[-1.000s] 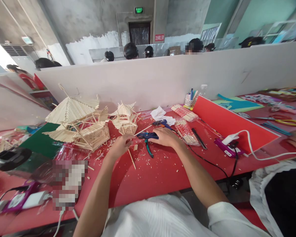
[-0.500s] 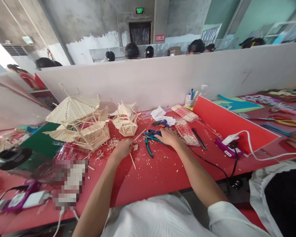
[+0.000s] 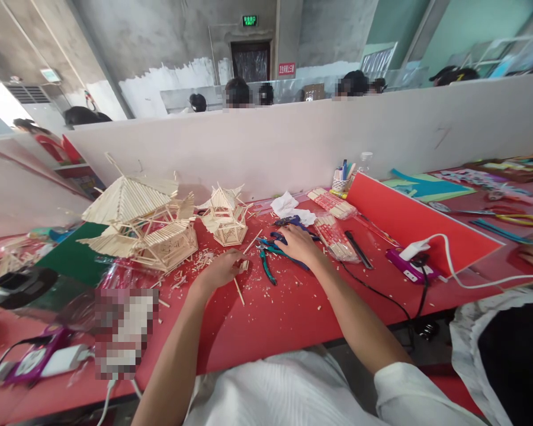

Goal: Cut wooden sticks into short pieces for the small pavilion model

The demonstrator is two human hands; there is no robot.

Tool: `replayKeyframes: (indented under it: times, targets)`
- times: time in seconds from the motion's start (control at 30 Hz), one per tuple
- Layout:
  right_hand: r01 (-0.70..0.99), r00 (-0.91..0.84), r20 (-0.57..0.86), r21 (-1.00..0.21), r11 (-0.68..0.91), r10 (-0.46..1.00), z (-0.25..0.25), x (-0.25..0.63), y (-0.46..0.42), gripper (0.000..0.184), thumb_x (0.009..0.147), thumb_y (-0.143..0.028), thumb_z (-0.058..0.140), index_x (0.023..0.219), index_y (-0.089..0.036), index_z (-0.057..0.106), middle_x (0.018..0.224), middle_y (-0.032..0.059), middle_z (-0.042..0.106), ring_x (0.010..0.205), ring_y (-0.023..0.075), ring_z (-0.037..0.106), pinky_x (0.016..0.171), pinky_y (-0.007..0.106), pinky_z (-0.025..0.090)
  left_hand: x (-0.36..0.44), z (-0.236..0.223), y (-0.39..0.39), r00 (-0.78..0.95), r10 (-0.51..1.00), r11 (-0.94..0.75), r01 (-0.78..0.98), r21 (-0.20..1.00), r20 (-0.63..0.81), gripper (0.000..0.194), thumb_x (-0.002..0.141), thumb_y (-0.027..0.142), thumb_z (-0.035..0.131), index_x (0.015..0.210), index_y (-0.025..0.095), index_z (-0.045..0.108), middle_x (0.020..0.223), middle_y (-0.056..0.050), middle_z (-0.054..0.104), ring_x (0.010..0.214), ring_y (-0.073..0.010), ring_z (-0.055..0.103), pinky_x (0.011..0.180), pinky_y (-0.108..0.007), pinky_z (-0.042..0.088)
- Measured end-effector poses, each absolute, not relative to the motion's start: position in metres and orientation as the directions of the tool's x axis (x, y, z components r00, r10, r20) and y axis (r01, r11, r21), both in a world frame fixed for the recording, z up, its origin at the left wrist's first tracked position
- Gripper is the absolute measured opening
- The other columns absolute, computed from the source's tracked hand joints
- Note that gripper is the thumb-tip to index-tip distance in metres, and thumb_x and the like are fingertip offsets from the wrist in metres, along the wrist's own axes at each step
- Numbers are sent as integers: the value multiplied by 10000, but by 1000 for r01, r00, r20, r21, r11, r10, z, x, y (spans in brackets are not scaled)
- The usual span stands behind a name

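My left hand [image 3: 224,267] is closed, with a thin wooden stick [image 3: 252,241] slanting up past its fingertips. Just beside those fingertips lies a small group of short cut sticks [image 3: 244,265]. Another stick [image 3: 239,291] rests on the red table below. My right hand [image 3: 296,244] is open, fingers stretched over blue tools and partly hiding them. Pliers with teal and blue handles [image 3: 267,267] lie spread under and left of it. A blue glue gun [image 3: 288,221] lies just beyond its fingers.
A large stick-built pavilion [image 3: 137,219] and a smaller one [image 3: 225,216] stand at left and centre. Packs of sticks [image 3: 335,238], a black cutter [image 3: 358,249], a red board [image 3: 417,222] and a purple power strip [image 3: 411,266] are at right. A bottle [image 3: 39,296] lies left.
My right hand has let go of the pliers, whose handles now lie spread, and has shifted slightly up toward the glue gun. My left hand, still with the stick, has moved slightly down.
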State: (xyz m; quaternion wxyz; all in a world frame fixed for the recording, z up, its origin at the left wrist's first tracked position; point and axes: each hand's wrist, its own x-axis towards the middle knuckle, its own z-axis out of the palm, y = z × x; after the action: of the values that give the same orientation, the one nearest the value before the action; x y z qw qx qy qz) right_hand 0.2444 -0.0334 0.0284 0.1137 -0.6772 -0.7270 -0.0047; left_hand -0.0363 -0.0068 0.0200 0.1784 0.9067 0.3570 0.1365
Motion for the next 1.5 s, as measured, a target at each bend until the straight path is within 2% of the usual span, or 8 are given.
replayKeyframes:
  times: [0.2, 0.37, 0.47, 0.67, 0.8, 1.0, 1.27, 1.5]
  targets:
    - [970, -134, 276, -158, 182, 952, 35, 234, -35, 331, 997, -393, 493, 1182, -171, 655, 1141, 147, 658, 1115, 279, 588, 950, 363, 413, -40, 21, -6, 749, 653, -705, 544, 455, 114, 476, 748, 25, 605, 1185, 195, 689, 1231, -113, 684, 1096, -227, 664, 979, -342, 518]
    - [950, -174, 349, -185, 250, 921, 43, 226, -39, 291, 1005, -342, 486, 1102, -160, 691, 1089, 130, 685, 1030, 249, 615, 937, 350, 412, -38, 19, -7, 745, 663, -687, 566, 456, 76, 497, 751, -3, 557, 1178, 207, 700, 1113, -89, 721, 928, -201, 699, 846, -292, 549]
    - [901, -257, 379, -238, 362, 889, 45, 216, -44, 255, 1009, -299, 488, 1081, -165, 693, 1065, 108, 706, 1005, 224, 627, 933, 334, 418, -35, 19, -8, 732, 679, -670, 583, 460, 62, 457, 771, 5, 562, 1153, 206, 712, 1047, -87, 736, 847, -194, 699, 788, -288, 548]
    - [797, -464, 314, -260, 545, 828, 34, 182, -52, 203, 936, -288, 645, 1113, -190, 667, 1049, 85, 730, 981, 226, 649, 880, 333, 432, -31, 21, -10, 729, 679, -676, 574, 463, 88, 364, 764, 40, 651, 1089, 189, 721, 1050, -94, 741, 883, -206, 697, 834, -296, 542]
    - [814, -485, 258, -216, 539, 836, 29, 169, -55, 226, 879, -322, 725, 1035, -178, 649, 975, 87, 728, 956, 247, 654, 832, 332, 429, -30, 20, -9, 724, 685, -673, 581, 458, 89, 285, 763, 63, 671, 1020, 178, 719, 996, -94, 745, 871, -219, 702, 825, -301, 544]
    - [832, -488, 213, -178, 525, 846, 30, 169, -56, 232, 877, -278, 721, 1059, -179, 616, 1009, 98, 721, 974, 254, 659, 844, 334, 415, -29, 16, -7, 721, 686, -675, 577, 461, 102, 267, 760, 76, 658, 1004, 176, 704, 1021, -98, 746, 927, -240, 704, 856, -322, 542]
    - [823, -501, 237, -168, 543, 832, 17, 167, -49, 231, 891, -253, 710, 1070, -167, 592, 995, 105, 707, 976, 251, 648, 844, 332, 404, -31, 19, -9, 726, 683, -666, 575, 475, 79, 228, 751, 58, 637, 948, 165, 681, 920, -70, 731, 794, -192, 681, 773, -277, 534]
    - [820, -495, 256, -180, 544, 830, 11, 167, -46, 230, 883, -196, 704, 1076, -158, 585, 979, 101, 701, 948, 238, 642, 830, 326, 398, -30, 21, -10, 708, 705, -625, 587, 514, 48, 217, 768, 47, 624, 948, 166, 648, 913, -64, 728, 816, -194, 685, 758, -263, 515]
